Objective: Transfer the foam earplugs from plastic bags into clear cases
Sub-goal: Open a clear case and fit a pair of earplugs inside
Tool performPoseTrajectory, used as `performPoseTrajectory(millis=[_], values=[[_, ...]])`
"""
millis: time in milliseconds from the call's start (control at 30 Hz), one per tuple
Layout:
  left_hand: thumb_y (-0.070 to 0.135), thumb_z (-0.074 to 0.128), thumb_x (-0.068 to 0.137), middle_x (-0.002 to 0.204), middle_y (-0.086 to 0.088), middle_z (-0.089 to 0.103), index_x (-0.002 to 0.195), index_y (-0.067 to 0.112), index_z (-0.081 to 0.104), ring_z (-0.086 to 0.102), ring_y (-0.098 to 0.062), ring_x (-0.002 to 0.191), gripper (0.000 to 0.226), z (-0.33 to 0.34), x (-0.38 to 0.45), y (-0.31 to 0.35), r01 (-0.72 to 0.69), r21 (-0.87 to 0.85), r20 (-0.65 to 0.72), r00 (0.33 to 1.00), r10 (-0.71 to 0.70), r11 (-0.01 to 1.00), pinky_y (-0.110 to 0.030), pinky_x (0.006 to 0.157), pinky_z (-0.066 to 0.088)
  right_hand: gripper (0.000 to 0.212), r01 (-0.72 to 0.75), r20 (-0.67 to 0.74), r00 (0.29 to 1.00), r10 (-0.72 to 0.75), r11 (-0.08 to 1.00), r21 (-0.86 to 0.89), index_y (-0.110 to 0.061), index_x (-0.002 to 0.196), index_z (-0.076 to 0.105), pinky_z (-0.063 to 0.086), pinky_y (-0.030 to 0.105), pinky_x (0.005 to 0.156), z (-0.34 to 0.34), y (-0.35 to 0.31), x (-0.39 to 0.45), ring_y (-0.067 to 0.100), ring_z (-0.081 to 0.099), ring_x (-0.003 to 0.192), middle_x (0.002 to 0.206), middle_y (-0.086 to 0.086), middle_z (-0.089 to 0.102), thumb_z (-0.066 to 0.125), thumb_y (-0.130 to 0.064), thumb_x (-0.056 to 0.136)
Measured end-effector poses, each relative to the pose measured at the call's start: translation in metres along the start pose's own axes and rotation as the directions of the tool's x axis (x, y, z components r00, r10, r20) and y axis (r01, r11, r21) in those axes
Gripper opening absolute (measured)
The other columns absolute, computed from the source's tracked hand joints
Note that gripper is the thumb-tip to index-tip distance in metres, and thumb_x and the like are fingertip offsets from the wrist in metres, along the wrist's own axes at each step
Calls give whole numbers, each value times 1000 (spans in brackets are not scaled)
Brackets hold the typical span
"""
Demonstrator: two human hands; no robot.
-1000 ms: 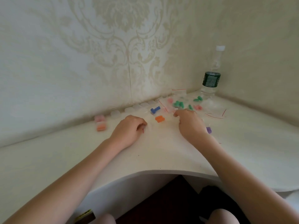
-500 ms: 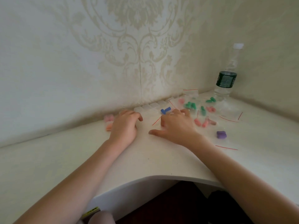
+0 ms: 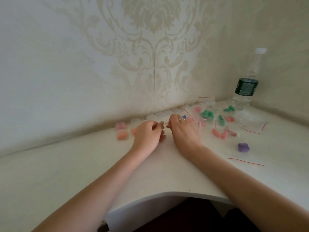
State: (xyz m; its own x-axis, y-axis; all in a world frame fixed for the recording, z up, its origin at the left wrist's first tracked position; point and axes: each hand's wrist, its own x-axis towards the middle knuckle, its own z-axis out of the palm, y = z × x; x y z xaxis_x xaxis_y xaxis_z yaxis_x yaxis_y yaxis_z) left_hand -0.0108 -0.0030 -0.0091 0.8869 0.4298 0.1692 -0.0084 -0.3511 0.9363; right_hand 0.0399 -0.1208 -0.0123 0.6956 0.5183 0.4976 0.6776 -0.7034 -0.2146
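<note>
I see a white corner desk (image 3: 83,173) with a curved front edge, set against papered walls. A row of clear cases (image 3: 160,114) runs along its back edge. At the left end lie a case of pink plugs (image 3: 120,126) and one of orange plugs (image 3: 122,135). To the right, clear bags with red strips hold green plugs (image 3: 207,114) and pink plugs (image 3: 219,133). A purple pair (image 3: 243,147) lies nearer me, a bag strip (image 3: 245,161) beside it. A water bottle (image 3: 245,87) stands in the far right corner.
</note>
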Motion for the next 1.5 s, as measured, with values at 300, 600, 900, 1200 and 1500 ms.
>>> performPoseTrajectory(millis=[300,600,900,1200,1500], values=[[16,56,93,55,-2,56,79,9,61,54,-9,44,17,-8,12,9,341,-535,179,940,-291,773,-22,47,50,6,389,-131,913,-386,921,2,-16,92,47,47,36,66,4,-5,0,28,54,80,86,5,57,47,-12,87],[10,68,84,72,-10,64,82,3,69,57,-17,64,6,-4,13,0,230,-517,101,973,-208,825,-24,64,48,33,163,-145,981,-128,950,265,-12,89,53,43,34,67,2,-3,-1,23,55,84,88,0,60,51,-45,85],[6,71,80,64,-2,68,77,5,65,64,-7,57,6,0,5,6,279,-643,201,960,-194,714,-14,56,50,13,59,-173,985,21,893,446,-9,90,55,45,33,63,0,-8,-2,18,55,72,78,-1,56,65,-10,82],[4,69,81,60,-3,67,70,4,59,65,-8,56,15,-4,7,5,275,-696,181,961,-208,664,-15,59,53,8,-115,-62,975,213,721,683,-13,80,64,50,14,66,-5,-7,-3,2,66,72,75,-10,67,67,-8,86],[0,78,72,79,-11,73,78,-5,65,72,-18,70,16,1,4,5,165,-564,53,985,-164,809,-19,66,55,17,-81,-236,943,235,850,521,-17,69,57,42,26,61,-7,-3,0,7,51,64,66,-8,54,64,-9,82]])
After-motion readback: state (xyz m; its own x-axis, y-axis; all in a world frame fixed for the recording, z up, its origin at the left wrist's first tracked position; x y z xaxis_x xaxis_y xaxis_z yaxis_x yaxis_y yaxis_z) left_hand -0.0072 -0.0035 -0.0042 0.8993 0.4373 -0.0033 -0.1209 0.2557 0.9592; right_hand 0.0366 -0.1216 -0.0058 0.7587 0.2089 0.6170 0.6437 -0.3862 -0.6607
